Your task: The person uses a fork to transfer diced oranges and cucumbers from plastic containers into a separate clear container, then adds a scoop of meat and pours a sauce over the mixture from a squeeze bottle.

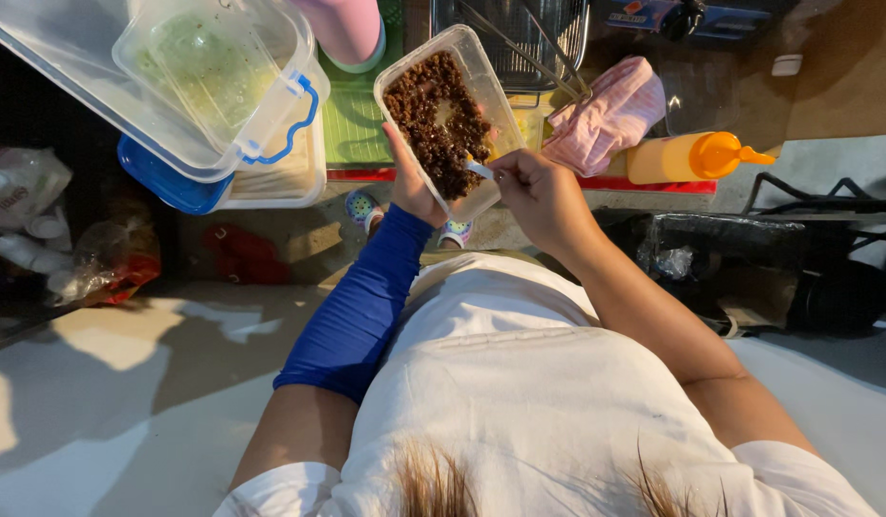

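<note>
1. Clear tub (486,86) holds dark brown crumbly filling (438,120).
2. Squeeze bottle (687,158): orange.
3. Cloth (606,115): pink striped.
4. Arm sleeve (362,306): blue.
5. Clear storage box (223,72): blue latch.

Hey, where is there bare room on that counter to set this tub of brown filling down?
Little room. A strip of green mat shows between the stacked clear boxes and the tub in the left hand. The right hand holds a spoon. Past it, pink cloth and orange squeeze bottle crowd the edge.

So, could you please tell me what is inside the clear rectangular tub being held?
The tub holds dark brown crumbly food; the right hand dips a white utensil in. The left hand covers its near corner.
</note>
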